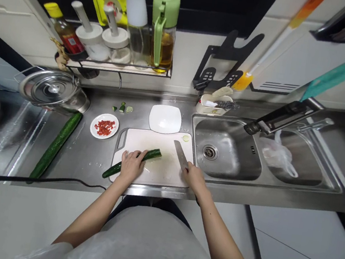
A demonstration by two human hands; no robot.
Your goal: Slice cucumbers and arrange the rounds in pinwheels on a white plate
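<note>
On a white cutting board (165, 176) lies a cucumber (153, 154) with its right end cut off. My left hand (132, 166) is closed over its middle, pressing it to the board, while the dark left end sticks out past the board's edge. My right hand (193, 177) grips the handle of a kitchen knife (181, 154). The blade points away from me, to the right of the cucumber and apart from it. A thin pale cucumber slice (186, 138) rests at the board's far right corner.
An empty-looking white plate (165, 119) stands behind the board. Left of it are a plate (103, 135) of chopped red pieces, cucumber scraps (122, 107), a whole cucumber (56, 146) and a lidded steel pot (55, 90). The sink (227, 155) borders the right. Bottles (163, 46) line a shelf.
</note>
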